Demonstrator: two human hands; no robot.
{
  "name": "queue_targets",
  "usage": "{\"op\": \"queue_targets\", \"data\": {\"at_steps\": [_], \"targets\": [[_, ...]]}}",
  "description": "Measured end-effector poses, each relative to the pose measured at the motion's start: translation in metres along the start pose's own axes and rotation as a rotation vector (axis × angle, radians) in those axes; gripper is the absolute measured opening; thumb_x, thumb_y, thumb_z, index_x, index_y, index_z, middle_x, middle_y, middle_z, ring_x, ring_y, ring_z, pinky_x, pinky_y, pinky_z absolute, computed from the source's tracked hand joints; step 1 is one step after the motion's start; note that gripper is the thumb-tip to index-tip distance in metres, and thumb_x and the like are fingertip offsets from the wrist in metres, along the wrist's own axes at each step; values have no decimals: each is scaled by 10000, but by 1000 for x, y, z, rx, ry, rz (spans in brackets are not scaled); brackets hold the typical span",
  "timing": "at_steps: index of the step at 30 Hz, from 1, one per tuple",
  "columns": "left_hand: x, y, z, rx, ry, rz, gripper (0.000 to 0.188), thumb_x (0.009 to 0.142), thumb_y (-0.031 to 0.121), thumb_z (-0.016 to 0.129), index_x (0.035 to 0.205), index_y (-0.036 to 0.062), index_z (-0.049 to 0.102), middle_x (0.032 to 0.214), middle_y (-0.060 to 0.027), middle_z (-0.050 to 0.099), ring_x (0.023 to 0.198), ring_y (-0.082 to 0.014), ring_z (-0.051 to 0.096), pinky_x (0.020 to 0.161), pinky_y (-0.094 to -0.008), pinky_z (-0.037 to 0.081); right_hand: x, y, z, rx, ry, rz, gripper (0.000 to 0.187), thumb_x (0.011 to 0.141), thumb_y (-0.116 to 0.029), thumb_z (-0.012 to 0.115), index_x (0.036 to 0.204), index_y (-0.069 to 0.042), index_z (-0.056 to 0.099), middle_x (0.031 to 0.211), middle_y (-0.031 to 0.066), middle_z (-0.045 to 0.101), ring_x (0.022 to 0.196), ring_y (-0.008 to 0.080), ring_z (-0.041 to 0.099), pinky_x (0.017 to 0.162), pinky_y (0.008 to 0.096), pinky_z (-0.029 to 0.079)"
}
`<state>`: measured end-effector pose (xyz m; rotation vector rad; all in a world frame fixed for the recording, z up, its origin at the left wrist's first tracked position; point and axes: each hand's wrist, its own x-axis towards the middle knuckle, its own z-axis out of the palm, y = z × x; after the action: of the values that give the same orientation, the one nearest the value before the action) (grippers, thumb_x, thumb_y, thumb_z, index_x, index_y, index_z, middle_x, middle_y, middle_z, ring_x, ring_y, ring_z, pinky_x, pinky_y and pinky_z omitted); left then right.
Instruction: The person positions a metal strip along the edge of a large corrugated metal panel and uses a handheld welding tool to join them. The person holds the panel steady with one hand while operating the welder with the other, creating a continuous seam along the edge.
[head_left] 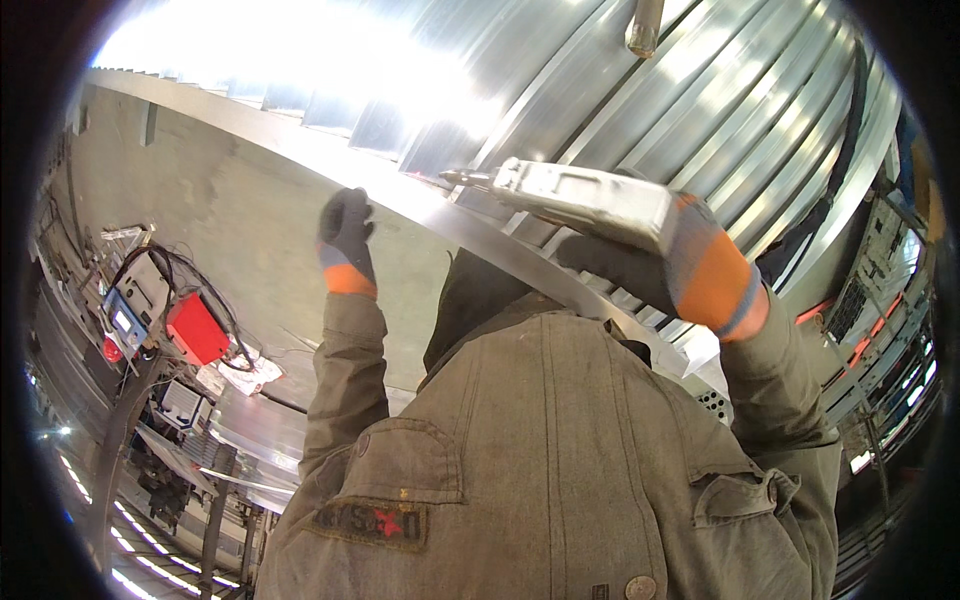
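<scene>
My right hand [690,270], in a grey and orange work glove, is closed around a white, boxy handheld welding gun [590,195]. The gun's metal nozzle points left, and a small red light spot shows near its tip. It is held just above the flat edge strip [440,215] of a silver ribbed metal panel [560,95]. To the left, my left hand [347,232] wears a matching glove and is raised beside the strip. Its fingers are curled and slightly blurred; whether anything is inside them is hidden.
A rounded metal bar end [645,30] juts in over the panel's top. Along the right side runs a dark cable [850,130]. On the left stand a red box [198,330], a blue-faced device [124,318] and loose black cables. A greenish-grey surface [220,190] lies below the strip.
</scene>
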<state>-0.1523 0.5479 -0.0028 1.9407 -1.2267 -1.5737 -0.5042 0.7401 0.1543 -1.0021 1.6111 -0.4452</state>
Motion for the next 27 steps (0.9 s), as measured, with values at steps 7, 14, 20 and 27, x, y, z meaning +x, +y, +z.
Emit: {"op": "queue_targets", "data": {"at_steps": [7,14,20,27], "targets": [[12,107,34,224,-247,284,347,1026,250,802,1275,9,774,1090,-40,766,920,-121,654,824,-295,549,-73,23,24,-108,139,30,613,831,-234,868,1350,-20,622,1099,216,723,1038,417,729,861,455,602],[28,172,143,902,-841,148,440,958,473,818,1125,66,835,920,-77,776,719,-162,646,664,-331,549,-100,41,54,-67,219,84,642,843,-274,880,1386,-33,638,1230,198,704,1128,401,700,957,472,583],[28,162,214,1622,-941,221,727,899,744,633,1060,62,828,901,-143,783,765,-317,710,764,-492,582,-100,40,47,-84,249,-41,514,913,-351,914,1231,-34,665,996,137,731,879,327,769,785,404,610],[40,138,224,1620,-995,444,728,867,742,674,1083,65,834,1010,-160,812,929,-370,758,884,-492,599,-88,55,26,55,74,50,437,961,-278,876,1252,-8,693,1065,141,711,875,295,742,773,399,601]]}}
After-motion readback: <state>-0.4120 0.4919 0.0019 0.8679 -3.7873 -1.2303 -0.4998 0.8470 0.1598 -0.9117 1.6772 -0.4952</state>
